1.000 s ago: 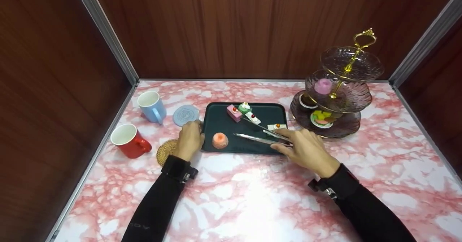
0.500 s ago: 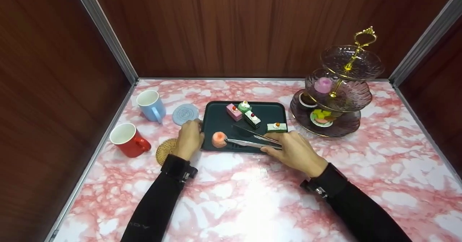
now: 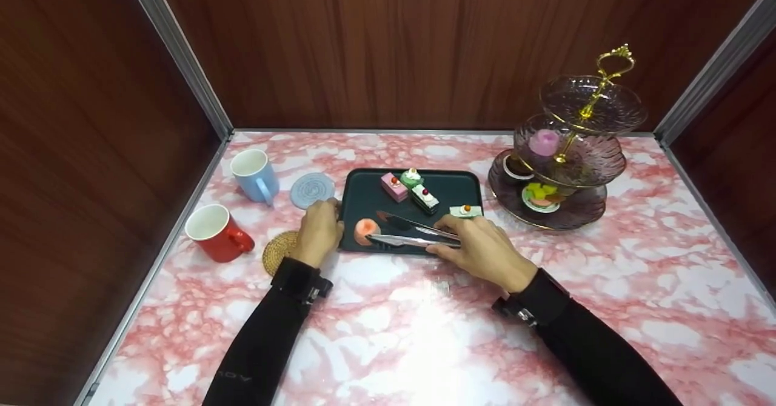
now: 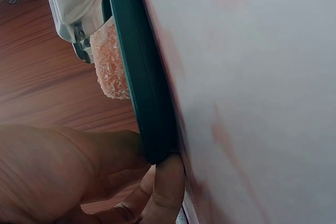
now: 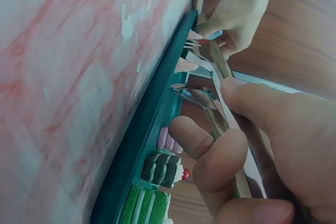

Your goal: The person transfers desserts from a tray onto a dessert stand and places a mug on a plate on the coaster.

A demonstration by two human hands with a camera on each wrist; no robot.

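Note:
My left hand (image 3: 319, 231) pinches the left edge of a dark green tray (image 3: 364, 194); in the left wrist view the thumb is above the rim and a finger below. My right hand (image 3: 488, 248) grips metal tongs (image 3: 403, 240) over the tray's front. One tong end is forked, the other spoon-like, and they stand apart. The forked end overlaps the right side of an orange toy cake (image 3: 365, 229); whether it touches, I cannot tell. Behind lie a pink cake slice (image 3: 394, 186), a green round cake (image 3: 411, 177) and a dark layered slice (image 3: 425, 199). Another slice (image 3: 465, 211) is partly hidden by my right hand.
A blue mug (image 3: 253, 177) and a red mug (image 3: 217, 234) stand left, beside a grey coaster (image 3: 312, 190) and a woven coaster (image 3: 280, 253). A three-tier glass stand (image 3: 591, 212) with several toy sweets rises right. Wood panels enclose the back and sides.
My right hand has moved left and slightly toward me, bringing the tongs from the tray's middle to the orange cake. The left hand stays at the tray's edge.

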